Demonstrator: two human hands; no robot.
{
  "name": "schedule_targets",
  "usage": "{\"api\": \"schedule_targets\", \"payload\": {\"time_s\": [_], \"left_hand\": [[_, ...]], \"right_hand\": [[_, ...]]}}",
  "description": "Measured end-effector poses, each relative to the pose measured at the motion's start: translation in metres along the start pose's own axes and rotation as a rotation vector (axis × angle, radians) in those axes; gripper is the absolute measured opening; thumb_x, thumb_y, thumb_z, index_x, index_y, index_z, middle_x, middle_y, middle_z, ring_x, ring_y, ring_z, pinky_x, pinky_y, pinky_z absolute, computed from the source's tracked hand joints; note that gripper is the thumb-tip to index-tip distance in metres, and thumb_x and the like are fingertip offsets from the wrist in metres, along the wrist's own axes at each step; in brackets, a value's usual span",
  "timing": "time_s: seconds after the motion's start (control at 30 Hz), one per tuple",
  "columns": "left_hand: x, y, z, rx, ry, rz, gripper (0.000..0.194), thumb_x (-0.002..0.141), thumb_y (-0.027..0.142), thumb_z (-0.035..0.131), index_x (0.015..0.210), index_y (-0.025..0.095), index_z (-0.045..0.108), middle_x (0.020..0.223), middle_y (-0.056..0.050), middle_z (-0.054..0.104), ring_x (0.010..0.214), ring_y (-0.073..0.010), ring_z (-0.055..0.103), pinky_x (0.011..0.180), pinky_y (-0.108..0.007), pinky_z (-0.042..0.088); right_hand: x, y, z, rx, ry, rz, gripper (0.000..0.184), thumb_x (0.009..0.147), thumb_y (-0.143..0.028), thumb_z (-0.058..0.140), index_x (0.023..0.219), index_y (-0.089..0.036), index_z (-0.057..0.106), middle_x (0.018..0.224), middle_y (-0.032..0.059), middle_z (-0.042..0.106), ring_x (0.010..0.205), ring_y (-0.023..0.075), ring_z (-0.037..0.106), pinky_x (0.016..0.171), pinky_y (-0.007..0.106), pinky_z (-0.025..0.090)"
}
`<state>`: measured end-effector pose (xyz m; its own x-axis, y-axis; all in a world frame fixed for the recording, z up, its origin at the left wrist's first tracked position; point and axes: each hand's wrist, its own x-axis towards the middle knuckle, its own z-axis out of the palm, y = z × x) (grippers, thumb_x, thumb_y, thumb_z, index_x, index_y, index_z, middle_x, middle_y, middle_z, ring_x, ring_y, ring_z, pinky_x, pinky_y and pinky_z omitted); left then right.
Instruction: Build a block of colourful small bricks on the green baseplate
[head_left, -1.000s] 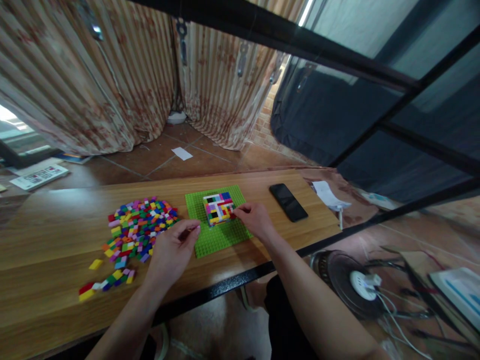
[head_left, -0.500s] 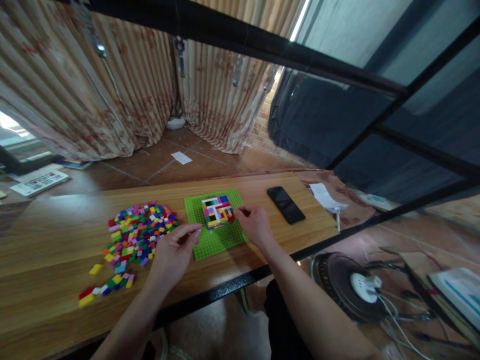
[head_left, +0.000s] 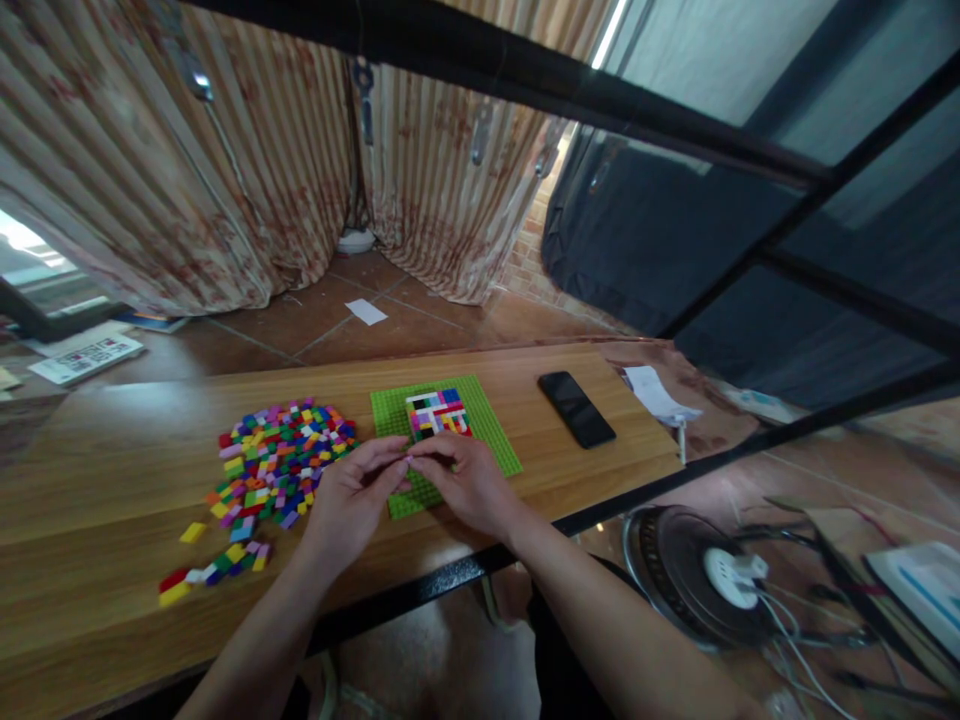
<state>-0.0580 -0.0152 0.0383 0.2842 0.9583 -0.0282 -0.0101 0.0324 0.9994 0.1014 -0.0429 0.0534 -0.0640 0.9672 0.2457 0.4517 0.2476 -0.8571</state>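
My left hand [head_left: 352,502] is closed in a pinch over the left front part of a green studded baseplate [head_left: 504,450]. My right hand [head_left: 471,482] is pinched too, its fingertips meeting those of the left. Between them is a tiny pinkish toy brick [head_left: 409,459], mostly covered by the fingers. Just behind the hands, a block of multicoloured toy bricks [head_left: 442,402] stands on the baseplate; my right hand hides its near side. Left of my left hand lies a loose heap of small coloured bricks [head_left: 281,455].
A short cluster of bricks [head_left: 217,568] lies at the front left of the wooden table [head_left: 112,480]. A black phone [head_left: 576,408] rests to the right of the baseplate. White paper [head_left: 656,393] lies past the right end. A black metal bar [head_left: 420,592] runs along the near edge.
My right hand has moved left and toward me, from the right side of the brick block to my left hand's fingertips. The left hand has shifted slightly right.
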Motion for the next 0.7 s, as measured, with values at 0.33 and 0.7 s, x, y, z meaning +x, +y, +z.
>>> {"api": "schedule_targets", "payload": {"time_s": [0.33, 0.7], "left_hand": [[0.000, 0.003, -0.002, 0.054, 0.019, -0.043, 0.046, 0.070, 0.051, 0.072, 0.099, 0.014, 0.070, 0.082, -0.008, 0.075, 0.074, -0.0219, 0.072, 0.066, -0.034, 0.060], [0.000, -0.001, -0.004, 0.050, 0.020, -0.058, 0.042, 0.070, 0.047, 0.071, 0.096, 0.014, 0.069, 0.086, -0.008, 0.076, 0.077, -0.0218, 0.072, 0.068, -0.034, 0.061]], "right_hand": [[0.014, 0.017, -0.042, -0.087, 0.204, 0.166, 0.016, 0.088, -0.026, 0.060, 0.085, -0.018, 0.074, 0.081, 0.0028, 0.074, 0.073, 0.0146, 0.066, 0.069, 0.025, 0.048], [0.016, 0.035, -0.059, -0.364, 0.117, 0.334, 0.018, 0.085, -0.026, 0.062, 0.082, -0.018, 0.078, 0.073, 0.0016, 0.074, 0.068, 0.0137, 0.064, 0.061, 0.023, 0.039]]}}
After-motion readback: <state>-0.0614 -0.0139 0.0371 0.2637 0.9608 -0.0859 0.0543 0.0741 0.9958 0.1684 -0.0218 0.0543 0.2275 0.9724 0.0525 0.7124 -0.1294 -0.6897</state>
